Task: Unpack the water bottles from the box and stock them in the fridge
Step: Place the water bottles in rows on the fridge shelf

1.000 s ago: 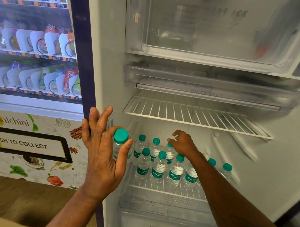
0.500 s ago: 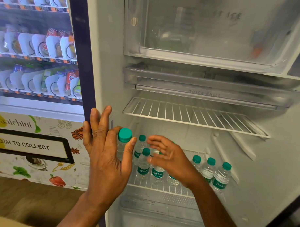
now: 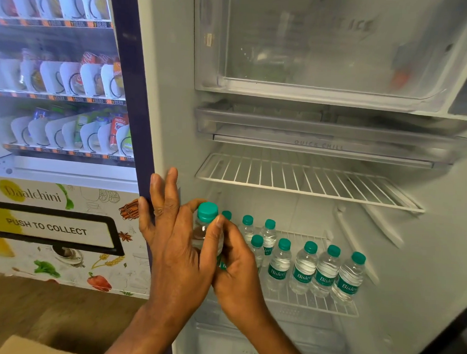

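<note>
Head view: the right hand (image 3: pixel 237 272) is coming back from the stocked bottles (image 3: pixel 303 269) and curling round the lower half of the bottle (image 3: pixel 206 215). The left hand (image 3: pixel 172 243) is pinching it between thumb and forefinger, other fingers straight, off the shelf's (image 3: pixel 315 304) left edge. A handover is probably starting.

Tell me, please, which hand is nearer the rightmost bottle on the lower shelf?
Right. The right hand, gripping the held bottle, is left of the rightmost bottle; the left hand, also on it, is farther left at the fridge's edge.
</note>
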